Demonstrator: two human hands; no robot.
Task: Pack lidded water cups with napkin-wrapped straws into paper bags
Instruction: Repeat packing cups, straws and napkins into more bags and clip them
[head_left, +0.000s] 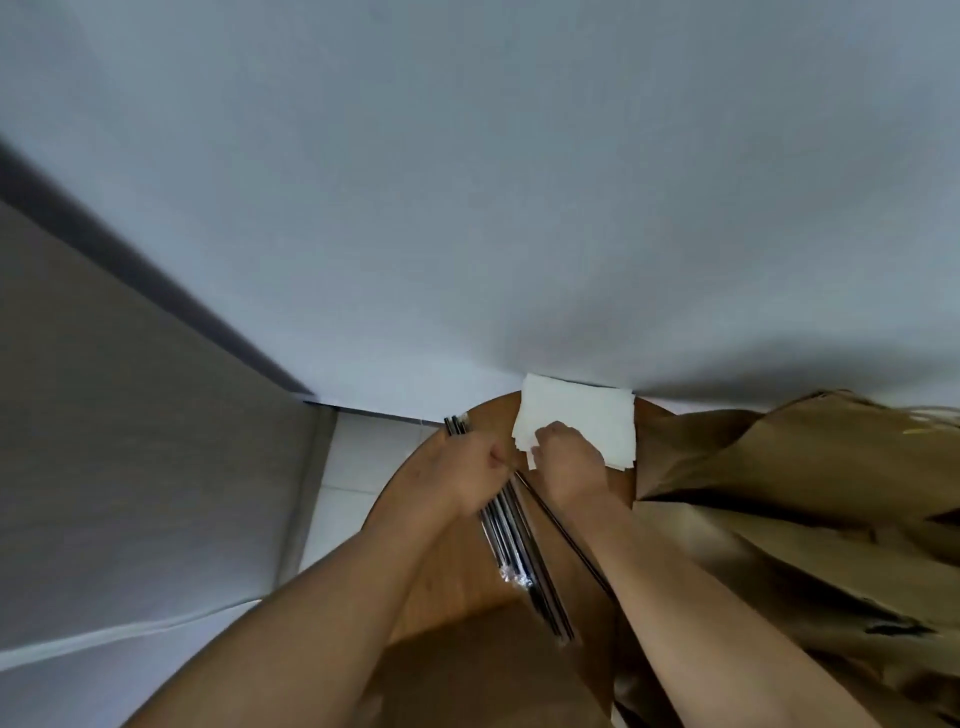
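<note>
1. The person leans over a small round wooden table (457, 566) pushed against a pale wall (467, 182), both bare forearms reaching in from below.
2. The left hand (467, 473) sits over a bundle of dark straws (511, 540) lying lengthwise on the tabletop. Its fingers are curled down around the upper part of the bundle; the straw tips (456, 423) stick out past the knuckles towards the wall.
3. One single straw (563, 540) lies apart from the bundle, running slantwise under the right wrist. Its upper end reaches up between the two hands, but I cannot tell which fingers hold it.
4. The right hand (569, 457) is bent over the near corner of a white napkin stack (587, 421), fingertips curled onto the edges of the sheets, seemingly pinching them.
5. The napkins lie at the table's far edge, touching the wall.
6. Brown paper bags (779, 467) lie crumpled just right of the napkins, spilling over that side of the table.
</note>
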